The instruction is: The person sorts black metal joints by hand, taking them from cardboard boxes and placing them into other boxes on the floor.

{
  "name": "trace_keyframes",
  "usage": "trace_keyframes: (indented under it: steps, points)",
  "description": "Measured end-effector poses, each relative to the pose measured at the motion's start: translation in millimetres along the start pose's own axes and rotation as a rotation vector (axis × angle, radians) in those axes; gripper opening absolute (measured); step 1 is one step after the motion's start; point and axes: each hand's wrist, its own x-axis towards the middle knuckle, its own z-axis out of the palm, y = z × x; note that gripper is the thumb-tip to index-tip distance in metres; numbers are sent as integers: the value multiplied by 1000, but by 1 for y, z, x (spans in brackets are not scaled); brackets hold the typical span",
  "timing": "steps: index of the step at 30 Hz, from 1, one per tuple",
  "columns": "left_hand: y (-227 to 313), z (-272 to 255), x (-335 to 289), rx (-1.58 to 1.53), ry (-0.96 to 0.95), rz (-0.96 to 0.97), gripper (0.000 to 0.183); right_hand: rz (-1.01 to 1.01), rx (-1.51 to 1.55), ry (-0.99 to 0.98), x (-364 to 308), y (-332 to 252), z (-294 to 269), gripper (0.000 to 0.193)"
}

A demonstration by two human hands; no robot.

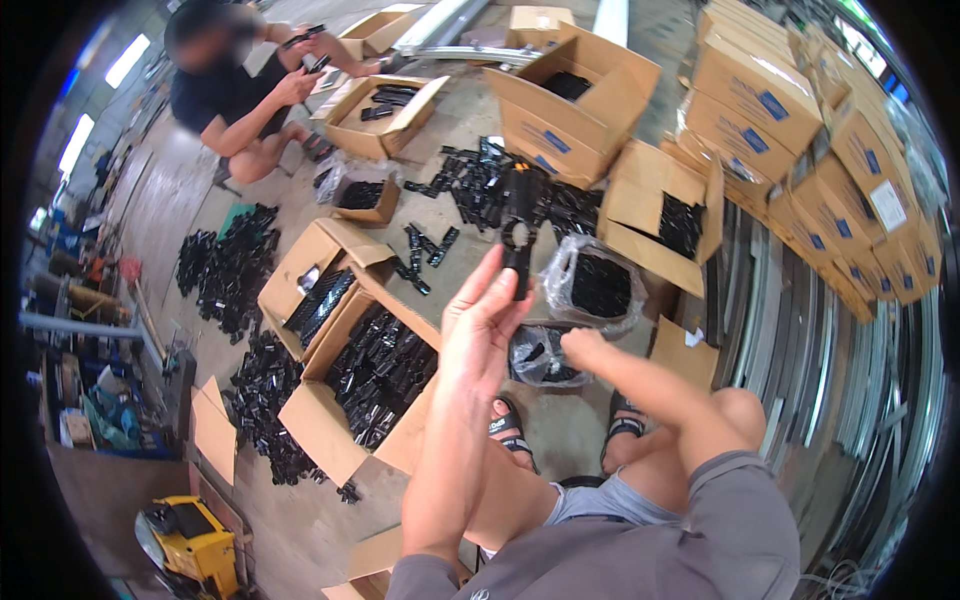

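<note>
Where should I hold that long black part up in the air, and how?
Probably pinch its lower end, coming from below, as the left hand does. The black part points upward, and its slim lower end gives fingers room while leaving the round opening above uncovered.

I observe remotely one elongated black part [517, 262], a rounded opening near its middle, held nearly upright above the floor in the left hand [480, 325]. I also record a clear plastic bag [572, 378] on the floor, crumpled, with black contents [540, 352].
</note>
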Motion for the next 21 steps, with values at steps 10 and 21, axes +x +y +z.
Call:
trace_keyframes:
  steps: [10, 21]
  points:
    - [5, -14, 1, -47, -11, -39, 48, 471, 438, 221, 49, -70, 111, 26]
    - [4, -2, 11, -48, -73, -93, 45, 557, 453, 157, 49, -54, 102, 25]
